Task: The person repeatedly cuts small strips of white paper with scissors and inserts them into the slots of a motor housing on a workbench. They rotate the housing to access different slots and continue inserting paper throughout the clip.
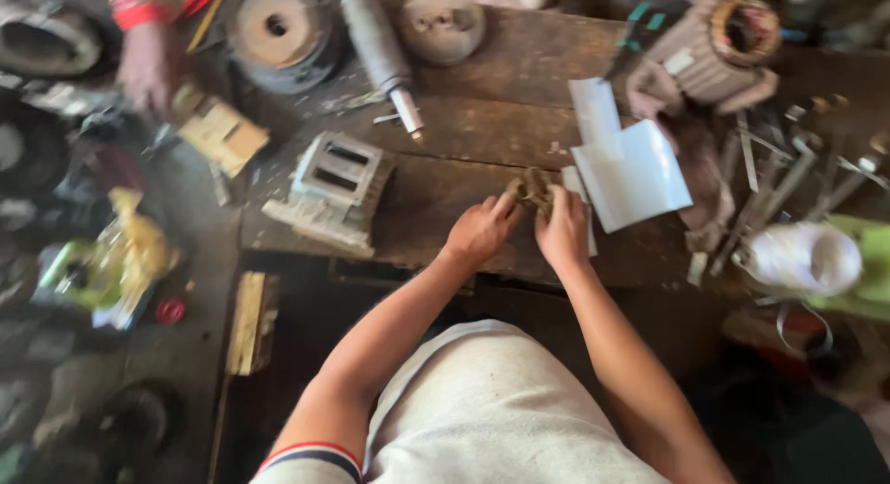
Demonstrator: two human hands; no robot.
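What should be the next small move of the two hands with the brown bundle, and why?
Probably steady the brown bundle against the wooden bench: both the left hand and the right hand pinch it at its lower edge, and the blur hides how firm the grip is.

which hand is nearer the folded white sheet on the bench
Right. The right hand sits just beside the white sheet, almost touching its lower left edge. The left hand is farther left, on the other side of the small brown piece both hands hold.
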